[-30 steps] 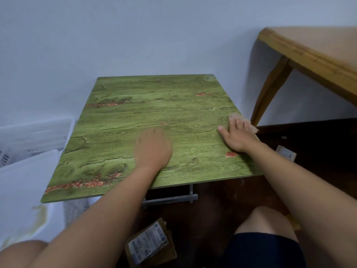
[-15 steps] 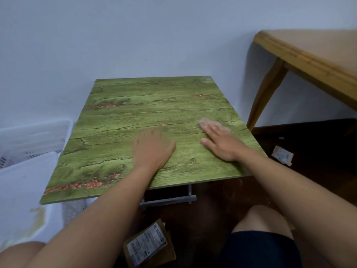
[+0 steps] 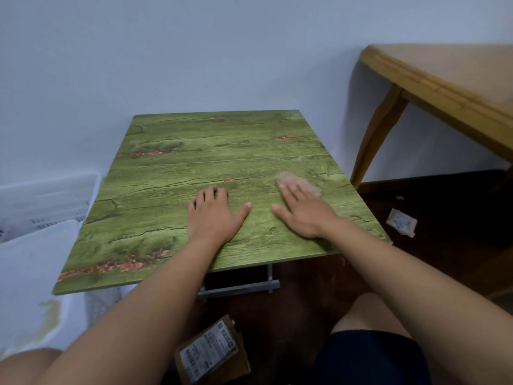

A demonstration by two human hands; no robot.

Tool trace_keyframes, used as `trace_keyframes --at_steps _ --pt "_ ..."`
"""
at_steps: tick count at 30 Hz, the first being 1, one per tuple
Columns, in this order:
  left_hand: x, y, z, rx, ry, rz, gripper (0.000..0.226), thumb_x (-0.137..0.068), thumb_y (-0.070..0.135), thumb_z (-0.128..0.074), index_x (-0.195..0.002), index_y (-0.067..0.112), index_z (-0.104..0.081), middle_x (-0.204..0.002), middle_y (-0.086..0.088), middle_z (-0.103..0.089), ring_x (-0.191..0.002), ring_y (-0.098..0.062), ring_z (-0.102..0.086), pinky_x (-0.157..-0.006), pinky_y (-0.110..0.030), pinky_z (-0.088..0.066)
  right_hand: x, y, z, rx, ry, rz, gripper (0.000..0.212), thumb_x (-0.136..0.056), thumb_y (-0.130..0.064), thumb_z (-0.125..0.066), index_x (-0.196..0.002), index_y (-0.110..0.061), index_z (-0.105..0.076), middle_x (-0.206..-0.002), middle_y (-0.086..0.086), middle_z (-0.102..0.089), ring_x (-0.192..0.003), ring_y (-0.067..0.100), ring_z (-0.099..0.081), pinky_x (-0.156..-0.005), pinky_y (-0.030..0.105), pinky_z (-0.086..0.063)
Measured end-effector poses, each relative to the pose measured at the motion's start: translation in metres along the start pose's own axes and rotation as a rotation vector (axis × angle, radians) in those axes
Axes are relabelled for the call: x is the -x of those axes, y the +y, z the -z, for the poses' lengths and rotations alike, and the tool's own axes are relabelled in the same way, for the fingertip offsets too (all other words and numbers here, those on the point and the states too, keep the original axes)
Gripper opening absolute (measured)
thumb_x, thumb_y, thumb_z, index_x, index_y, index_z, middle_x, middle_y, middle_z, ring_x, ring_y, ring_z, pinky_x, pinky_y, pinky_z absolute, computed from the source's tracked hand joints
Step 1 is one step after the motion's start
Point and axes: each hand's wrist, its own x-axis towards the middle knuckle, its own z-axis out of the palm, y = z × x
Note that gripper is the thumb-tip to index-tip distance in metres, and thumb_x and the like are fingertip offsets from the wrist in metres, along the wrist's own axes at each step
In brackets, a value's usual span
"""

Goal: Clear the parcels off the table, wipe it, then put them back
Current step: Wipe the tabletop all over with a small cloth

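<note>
The low green wood-grain table (image 3: 172, 207) carries no parcels. My left hand (image 3: 215, 215) rests flat on its near middle, fingers slightly bent. My right hand (image 3: 301, 211) lies flat with straight fingers, pressing a small pale cloth (image 3: 291, 180) against the tabletop to the right; only the cloth's far edge shows past the fingertips. A brown parcel with a white label (image 3: 211, 354) lies on the dark floor under the table's near edge. A small white packet (image 3: 402, 225) lies on the floor to the right of the table.
A taller light wooden table (image 3: 444, 79) stands at the right, its leg (image 3: 374, 134) close to the green table's right edge. White plastic baskets (image 3: 41, 207) sit at the left. A pale wall lies behind. My knees show at the bottom.
My right hand has slid the cloth leftward from the table's right edge towards the middle. My left hand stayed in place on the tabletop.
</note>
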Motion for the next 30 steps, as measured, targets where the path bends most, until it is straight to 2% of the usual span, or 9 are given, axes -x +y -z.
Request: trace_keyframes --at_steps 3,6,10,14,18,22,26,28,30 --pt "0.000 0.000 -0.001 0.019 0.008 0.006 0.069 -0.088 0.069 -0.033 -0.133 0.019 -0.048 -0.145 -0.008 -0.041 -0.134 -0.028 -0.034 -0.109 -0.045 -0.028 0.005 -0.016 -0.004 0.002 -0.011 0.156 0.072 -0.098 -0.063 -0.016 -0.154 -0.029 0.012 -0.162 -0.002 0.011 -0.148 0.014 0.013 -0.114 0.033 0.008" --pt "0.000 -0.001 0.000 0.026 0.017 -0.005 0.059 -0.092 0.060 -0.035 -0.132 0.018 -0.048 -0.142 -0.008 -0.043 -0.131 -0.028 -0.036 -0.107 -0.044 -0.028 0.007 -0.003 0.001 -0.022 -0.032 0.154 0.066 -0.099 -0.061 -0.017 -0.152 -0.035 0.011 -0.162 -0.007 0.010 -0.148 0.011 0.013 -0.118 0.039 0.001" --pt "0.000 -0.001 0.000 0.041 0.019 -0.013 0.050 -0.096 0.048 -0.034 -0.133 0.018 -0.049 -0.143 -0.009 -0.043 -0.132 -0.028 -0.035 -0.108 -0.044 -0.027 0.003 0.047 0.005 -0.072 0.033 -0.033 0.071 -0.091 -0.072 -0.009 -0.152 -0.041 0.011 -0.162 -0.002 0.008 -0.149 0.022 0.008 -0.119 0.053 -0.003" --pt "0.000 0.001 -0.001 0.056 0.028 0.000 0.043 -0.099 0.036 -0.032 -0.134 0.017 -0.048 -0.144 -0.008 -0.042 -0.132 -0.027 -0.034 -0.109 -0.042 -0.026 0.005 0.093 0.005 -0.103 0.037 -0.332 0.083 -0.090 -0.073 -0.011 -0.155 -0.025 0.007 -0.163 0.010 0.007 -0.150 0.026 0.008 -0.121 0.049 -0.003" --pt "0.001 0.000 0.000 0.053 0.030 0.000 0.042 -0.096 0.025 -0.034 -0.135 0.016 -0.047 -0.145 -0.008 -0.041 -0.133 -0.028 -0.034 -0.110 -0.042 -0.027 0.001 0.067 0.004 -0.089 -0.019 -0.461 0.091 -0.090 -0.075 -0.009 -0.154 -0.014 0.013 -0.161 0.016 0.011 -0.149 0.033 0.008 -0.121 0.048 0.000" --pt "0.002 -0.001 -0.001 0.046 0.035 -0.007 0.042 -0.093 0.021 -0.038 -0.133 0.014 -0.049 -0.142 -0.010 -0.044 -0.129 -0.029 -0.038 -0.107 -0.042 -0.028 0.008 0.006 -0.001 -0.001 -0.046 -0.195 0.089 -0.090 -0.074 -0.006 -0.152 -0.015 0.018 -0.159 0.010 0.016 -0.148 0.029 0.011 -0.116 0.043 0.005" --pt "0.000 -0.001 -0.001 0.078 0.047 0.005 0.043 -0.097 0.040 -0.036 -0.129 0.016 -0.052 -0.138 -0.009 -0.048 -0.127 -0.029 -0.041 -0.105 -0.043 -0.030 0.017 -0.026 -0.007 0.041 -0.055 0.095 0.084 -0.091 -0.073 -0.012 -0.153 -0.024 0.017 -0.160 0.001 0.018 -0.148 0.019 0.016 -0.118 0.038 0.006" --pt "0.000 -0.001 -0.001 0.072 0.044 0.004 0.050 -0.096 0.051 -0.036 -0.130 0.017 -0.052 -0.138 -0.008 -0.048 -0.128 -0.028 -0.040 -0.106 -0.043 -0.031 0.020 -0.019 -0.005 0.010 -0.047 0.150 0.079 -0.093 -0.070 -0.016 -0.152 -0.030 0.018 -0.161 -0.002 0.016 -0.148 0.014 0.016 -0.120 0.035 0.005" --pt "0.000 -0.002 -0.001 0.070 0.047 0.002 0.056 -0.094 0.057 -0.036 -0.131 0.018 -0.051 -0.139 -0.007 -0.047 -0.129 -0.027 -0.040 -0.106 -0.043 -0.031 0.024 -0.006 -0.004 -0.024 -0.044 0.133 0.077 -0.092 -0.071 -0.015 -0.150 -0.036 0.020 -0.162 -0.004 0.014 -0.148 0.013 0.014 -0.121 0.043 -0.003"
